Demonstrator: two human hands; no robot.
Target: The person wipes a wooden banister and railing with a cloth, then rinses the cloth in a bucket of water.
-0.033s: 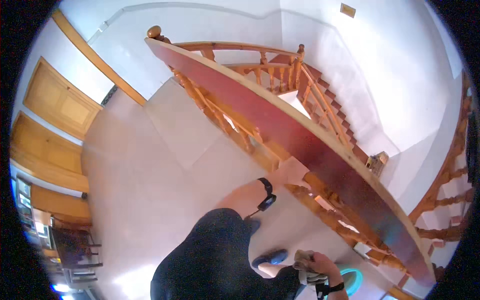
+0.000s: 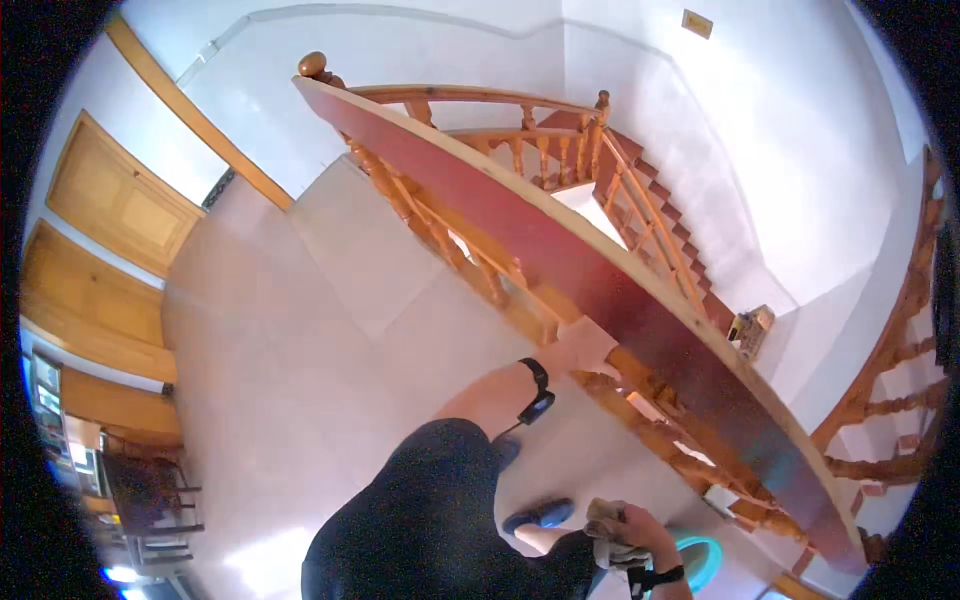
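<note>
A long board [image 2: 560, 240], reddish on its face with a pale wooden edge, runs diagonally along the top of a turned-wood balustrade [image 2: 440, 240]. My left hand [image 2: 590, 345] reaches to its near side, below a black watch [image 2: 537, 395]; the fingers are hidden by the board, so their grip does not show. Low at the right, my right hand [image 2: 648, 533] is closed round a crumpled grey-beige cloth [image 2: 612, 535], apart from the board. Just beyond that wrist stands a turquoise basin [image 2: 714, 562], partly covered by my arm.
Beyond the balustrade a staircase [image 2: 665, 205] with wooden rails goes along the white wall. A small box-like object [image 2: 752, 330] sits on the far side of the board. To the left are wooden doors [image 2: 125, 200] and a dark chair [image 2: 145, 495]. My shoe [image 2: 540, 515] is on the pale floor.
</note>
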